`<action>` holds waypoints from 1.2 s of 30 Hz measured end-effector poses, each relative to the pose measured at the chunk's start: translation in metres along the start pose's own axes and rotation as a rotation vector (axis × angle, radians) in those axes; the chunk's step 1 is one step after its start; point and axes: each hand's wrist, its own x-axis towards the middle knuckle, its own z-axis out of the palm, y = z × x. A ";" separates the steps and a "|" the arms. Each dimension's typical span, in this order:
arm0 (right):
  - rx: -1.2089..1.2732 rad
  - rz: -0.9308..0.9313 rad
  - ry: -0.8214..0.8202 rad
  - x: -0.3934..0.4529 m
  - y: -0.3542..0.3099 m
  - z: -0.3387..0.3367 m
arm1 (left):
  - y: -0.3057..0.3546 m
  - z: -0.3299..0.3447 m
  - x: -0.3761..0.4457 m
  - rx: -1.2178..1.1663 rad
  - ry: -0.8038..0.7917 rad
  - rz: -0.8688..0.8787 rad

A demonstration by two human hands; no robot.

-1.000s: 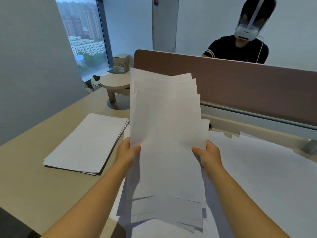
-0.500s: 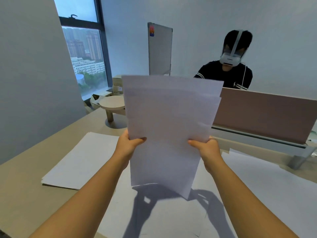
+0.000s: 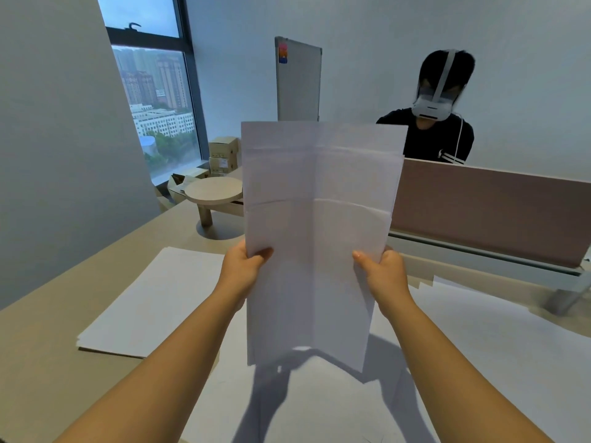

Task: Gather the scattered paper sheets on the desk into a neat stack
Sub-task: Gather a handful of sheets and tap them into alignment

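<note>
Sheets [image 3: 319, 219] hide fingers, pt of divider [image 3: 495, 212].

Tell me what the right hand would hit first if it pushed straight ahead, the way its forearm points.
The right hand, gripping the held sheets, points forward over the desk. It would probably meet the brown partition panel first; depth is hard to judge in this wide-angle view.

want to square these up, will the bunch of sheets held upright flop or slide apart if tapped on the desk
Probably floppy: the held sheets are thin and show a curved buckle. Likely to slide apart, since the top edges are staggered. Light enough that the left hand and right hand pinch only the side edges.
</note>
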 end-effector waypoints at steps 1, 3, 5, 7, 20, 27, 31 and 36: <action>0.001 -0.009 0.009 0.001 -0.003 0.000 | 0.003 0.000 0.000 -0.017 -0.009 0.011; 0.009 -0.010 0.005 0.002 -0.007 -0.002 | 0.006 -0.001 0.001 -0.034 -0.034 0.020; 0.011 0.002 -0.030 0.000 -0.006 -0.005 | 0.002 -0.005 0.002 -0.044 -0.057 0.018; -0.008 0.037 -0.069 -0.002 -0.002 -0.008 | -0.004 -0.011 0.003 -0.052 -0.078 -0.003; -0.055 0.064 -0.022 -0.001 0.008 0.007 | -0.023 -0.015 0.011 -0.082 -0.125 -0.106; -0.057 0.003 -0.049 0.002 -0.007 0.003 | -0.008 -0.025 0.019 -0.104 -0.131 -0.011; -0.028 0.041 -0.069 0.003 -0.007 0.004 | -0.011 -0.030 0.025 -0.052 -0.160 0.017; -0.039 0.061 -0.051 0.007 -0.002 0.011 | -0.019 -0.026 0.030 -0.034 -0.192 -0.003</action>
